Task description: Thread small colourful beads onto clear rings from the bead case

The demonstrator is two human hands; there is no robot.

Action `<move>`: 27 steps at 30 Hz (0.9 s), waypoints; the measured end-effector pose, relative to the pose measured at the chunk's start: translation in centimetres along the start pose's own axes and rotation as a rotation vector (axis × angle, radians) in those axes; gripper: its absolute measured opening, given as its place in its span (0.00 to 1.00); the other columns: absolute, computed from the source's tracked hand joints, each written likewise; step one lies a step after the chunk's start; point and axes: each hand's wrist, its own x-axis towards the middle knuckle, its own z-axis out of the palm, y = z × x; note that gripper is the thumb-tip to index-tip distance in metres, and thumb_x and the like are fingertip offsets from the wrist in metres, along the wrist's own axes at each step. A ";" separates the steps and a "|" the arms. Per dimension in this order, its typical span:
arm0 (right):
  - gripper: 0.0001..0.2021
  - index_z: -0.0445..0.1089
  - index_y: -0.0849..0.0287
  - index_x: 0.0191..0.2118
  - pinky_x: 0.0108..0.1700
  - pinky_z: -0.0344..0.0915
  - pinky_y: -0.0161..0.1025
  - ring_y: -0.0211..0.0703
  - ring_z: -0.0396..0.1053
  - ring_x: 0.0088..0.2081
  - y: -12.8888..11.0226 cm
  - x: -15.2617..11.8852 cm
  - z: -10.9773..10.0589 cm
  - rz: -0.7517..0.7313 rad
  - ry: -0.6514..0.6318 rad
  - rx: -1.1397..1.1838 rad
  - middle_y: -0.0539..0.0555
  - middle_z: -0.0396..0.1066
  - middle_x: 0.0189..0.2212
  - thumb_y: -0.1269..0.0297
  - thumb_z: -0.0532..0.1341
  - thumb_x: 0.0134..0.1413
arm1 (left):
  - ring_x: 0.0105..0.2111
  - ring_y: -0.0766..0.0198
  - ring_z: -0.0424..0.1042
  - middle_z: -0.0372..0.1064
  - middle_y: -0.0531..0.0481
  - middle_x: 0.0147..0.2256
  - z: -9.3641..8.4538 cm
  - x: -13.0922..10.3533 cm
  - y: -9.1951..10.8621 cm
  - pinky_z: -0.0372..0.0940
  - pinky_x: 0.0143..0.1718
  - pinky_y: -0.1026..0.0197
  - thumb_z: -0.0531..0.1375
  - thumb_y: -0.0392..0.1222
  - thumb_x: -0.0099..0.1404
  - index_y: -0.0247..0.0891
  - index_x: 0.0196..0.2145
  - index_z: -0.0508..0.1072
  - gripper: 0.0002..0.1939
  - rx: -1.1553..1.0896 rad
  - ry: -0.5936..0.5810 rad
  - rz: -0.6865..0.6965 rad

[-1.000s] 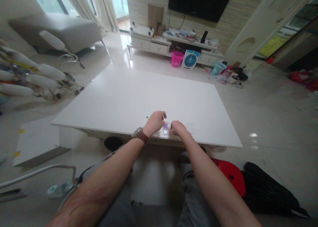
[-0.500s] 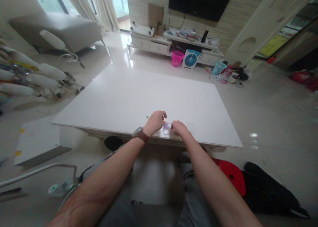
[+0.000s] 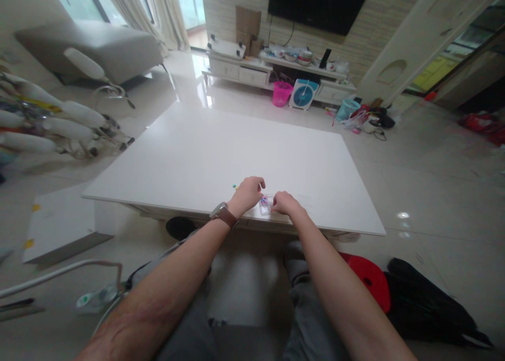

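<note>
A small clear plastic box (image 3: 264, 208) lies near the front edge of the white table (image 3: 236, 145), with tiny pink, purple and blue pieces (image 3: 263, 198) in its far part. My left hand (image 3: 249, 192), with a brown-strapped watch at the wrist, rests at the box's left side. Its thumb and forefinger curve apart, and I see nothing between them. On the box's right, my right hand (image 3: 284, 203) is closed with fingertips pressed together and pointing down; anything in them is too small to make out. Beside my left hand lie small green and yellow pieces (image 3: 234, 186).
A faint clear flat piece (image 3: 304, 200) lies right of my right hand. Beyond the table are a pink basket (image 3: 281, 93), a blue fan (image 3: 303, 94) and a low TV cabinet (image 3: 252, 77). A red stool (image 3: 366, 279) stands near my right leg.
My right hand has shifted very slightly to the right. My left hand and the box look almost unchanged.
</note>
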 end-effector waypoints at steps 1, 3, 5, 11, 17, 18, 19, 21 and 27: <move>0.10 0.81 0.61 0.41 0.43 0.69 0.34 0.48 0.78 0.43 0.1 -0.1 0.0 -0.011 -0.007 0.004 0.64 0.80 0.43 0.65 0.69 0.53 | 0.33 0.61 0.73 0.74 0.48 0.31 0.0 0.0 0.0 0.68 0.39 0.60 0.62 0.25 0.56 0.35 0.37 0.78 0.12 -0.001 0.000 -0.003; 0.10 0.82 0.60 0.40 0.42 0.68 0.33 0.47 0.78 0.42 0.2 -0.1 0.0 -0.029 -0.021 0.009 0.63 0.81 0.41 0.66 0.69 0.52 | 0.33 0.61 0.73 0.74 0.48 0.31 0.0 0.0 0.0 0.68 0.40 0.60 0.62 0.25 0.56 0.35 0.38 0.79 0.12 -0.001 0.000 -0.004; 0.11 0.82 0.60 0.41 0.42 0.68 0.33 0.47 0.78 0.41 0.3 -0.1 0.1 -0.036 -0.029 0.012 0.62 0.81 0.41 0.67 0.70 0.50 | 0.33 0.62 0.73 0.75 0.48 0.31 0.0 0.0 0.0 0.68 0.40 0.60 0.62 0.25 0.56 0.35 0.38 0.79 0.13 0.001 0.000 -0.002; 0.10 0.83 0.59 0.41 0.43 0.67 0.33 0.45 0.78 0.41 0.3 0.1 0.4 -0.062 -0.026 0.034 0.61 0.81 0.40 0.70 0.68 0.52 | 0.33 0.62 0.73 0.75 0.48 0.31 0.0 0.0 0.1 0.68 0.40 0.60 0.62 0.25 0.56 0.34 0.37 0.78 0.12 -0.003 -0.005 0.009; 0.13 0.82 0.57 0.44 0.43 0.67 0.32 0.44 0.77 0.42 0.4 0.1 0.3 -0.059 -0.004 0.056 0.59 0.80 0.42 0.68 0.70 0.51 | 0.33 0.62 0.73 0.75 0.48 0.31 0.0 0.0 0.1 0.68 0.40 0.60 0.62 0.25 0.56 0.35 0.37 0.78 0.12 -0.004 -0.004 0.004; 0.13 0.82 0.57 0.44 0.42 0.67 0.33 0.45 0.77 0.42 0.5 0.2 0.3 -0.053 -0.004 0.055 0.60 0.80 0.42 0.67 0.70 0.50 | 0.33 0.62 0.73 0.75 0.48 0.31 0.0 0.0 0.1 0.68 0.40 0.60 0.62 0.25 0.56 0.35 0.37 0.78 0.12 -0.007 -0.003 0.007; 0.12 0.82 0.58 0.43 0.42 0.67 0.33 0.45 0.77 0.42 0.5 0.2 0.3 -0.048 -0.006 0.053 0.60 0.80 0.41 0.67 0.71 0.50 | 0.33 0.61 0.73 0.75 0.48 0.31 0.0 0.0 0.1 0.68 0.40 0.60 0.62 0.25 0.56 0.35 0.37 0.78 0.12 -0.008 -0.003 0.010; 0.11 0.82 0.59 0.41 0.40 0.67 0.33 0.45 0.77 0.40 0.5 0.3 0.4 -0.045 -0.014 0.051 0.61 0.80 0.40 0.67 0.71 0.50 | 0.33 0.61 0.73 0.75 0.48 0.31 0.1 0.0 0.0 0.68 0.40 0.60 0.62 0.25 0.56 0.35 0.37 0.78 0.12 -0.010 0.000 0.013; 0.09 0.83 0.59 0.40 0.41 0.67 0.33 0.44 0.77 0.39 0.6 0.5 0.6 -0.061 -0.019 0.062 0.60 0.81 0.38 0.67 0.70 0.51 | 0.32 0.62 0.72 0.74 0.48 0.31 0.1 0.0 -0.1 0.67 0.39 0.60 0.62 0.25 0.56 0.35 0.37 0.78 0.12 -0.007 0.000 0.012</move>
